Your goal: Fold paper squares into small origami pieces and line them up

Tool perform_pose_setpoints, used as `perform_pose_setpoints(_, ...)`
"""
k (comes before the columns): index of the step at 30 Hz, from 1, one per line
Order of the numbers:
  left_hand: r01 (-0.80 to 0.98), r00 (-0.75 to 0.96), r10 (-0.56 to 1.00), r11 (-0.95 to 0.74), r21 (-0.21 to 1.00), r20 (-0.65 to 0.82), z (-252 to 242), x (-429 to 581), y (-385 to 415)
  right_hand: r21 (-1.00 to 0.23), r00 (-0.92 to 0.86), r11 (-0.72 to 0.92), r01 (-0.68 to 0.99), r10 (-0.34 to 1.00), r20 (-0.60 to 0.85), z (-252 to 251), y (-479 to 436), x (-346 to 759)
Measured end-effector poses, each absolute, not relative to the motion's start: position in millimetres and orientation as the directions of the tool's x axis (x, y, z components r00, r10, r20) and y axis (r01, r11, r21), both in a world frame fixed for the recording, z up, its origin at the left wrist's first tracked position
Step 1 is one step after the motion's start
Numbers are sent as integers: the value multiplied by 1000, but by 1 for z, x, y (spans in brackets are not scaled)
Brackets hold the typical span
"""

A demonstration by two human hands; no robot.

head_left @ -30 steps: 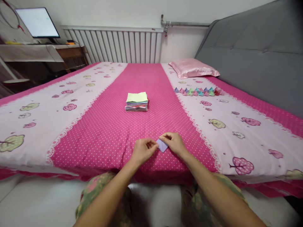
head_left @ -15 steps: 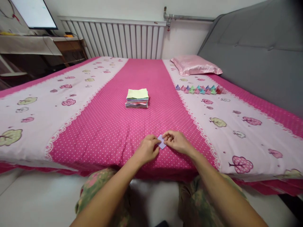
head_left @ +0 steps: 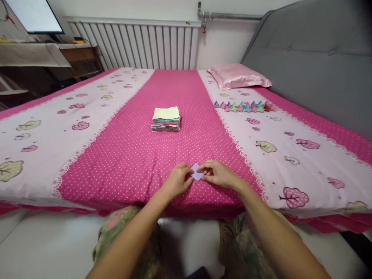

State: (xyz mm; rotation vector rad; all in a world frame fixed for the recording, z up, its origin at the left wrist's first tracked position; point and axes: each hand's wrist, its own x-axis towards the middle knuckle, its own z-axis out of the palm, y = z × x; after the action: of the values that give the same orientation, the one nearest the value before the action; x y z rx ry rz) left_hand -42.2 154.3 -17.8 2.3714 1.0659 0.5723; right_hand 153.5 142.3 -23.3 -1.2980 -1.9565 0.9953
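Right at the near edge of the bed (head_left: pixel 139 162), the left hand (head_left: pixel 176 180) and the right hand (head_left: pixel 221 174) meet over a small piece of purple paper (head_left: pixel 197 172), folded and lying cornerwise like a diamond. The left hand pinches its left corner with thumb and fingertips, while the right hand has its thumb and curled fingers on the right corner; neither is spread wide. Whether the paper rests fully on the cover or is slightly raised, I cannot tell. Both forearms reach in from below, above a pair of patterned trousers (head_left: pixel 122 228). Farther in, on the pink dotted stripe and a little to the left of the hands, sits a stack of paper (head_left: pixel 165 119) with a pale yellow sheet on top and mixed colours along its uneven sides. Off to the right, on the pale printed stripe, pointed folded papers (head_left: pixel 244 107) stand close together in rows, in purple, pink, green, blue and red. Just behind them lies a shiny pink pillow (head_left: pixel 238 76), near the grey headboard (head_left: pixel 316 58). Beyond the bed's far side are a white radiator (head_left: pixel 139 44) and a metal pipe (head_left: pixel 232 16); at far left, a lit screen (head_left: pixel 35 15) stands on a cloth-covered tabletop (head_left: pixel 29 54).
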Motion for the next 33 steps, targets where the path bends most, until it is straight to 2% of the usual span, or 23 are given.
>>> perform_pose_setpoints(6, 576, 608, 778, -572, 583, 162, -16, -42, 156, -770, -423, 341, 539, 900, 103, -18, 142, 154)
perform_pose_setpoints(11, 593, 601, 787, -555, 584, 139, -13, -44, 157, -740, -440, 359, 569, 893, 95, -13, 142, 153)
perform_pose_setpoints(16, 684, 521, 850, -470, 558, 78, -10, -43, 160, -701, -423, 364, 613, 901, 97, -14, 143, 151)
perform_pose_setpoints(20, 756, 447, 891, -424, 499, 80, -12, -39, 160, -657, -364, 344, 671, 925, 113, -17, 144, 146)
perform_pose_setpoints(24, 788, 361, 928, -359, 501, 97, -14, -34, 157, -627, -278, 283, 726, 954, 109, -18, 144, 141)
perform_pose_setpoints(29, 826, 272, 959, -277, 491, 82, -14, -28, 155, -686, -96, 136, 715, 991, 96, -23, 144, 134)
perform_pose_setpoints(33, 837, 229, 971, -235, 494, 74, -15, -25, 156, -711, -12, 99, 696, 992, 127, -28, 144, 131)
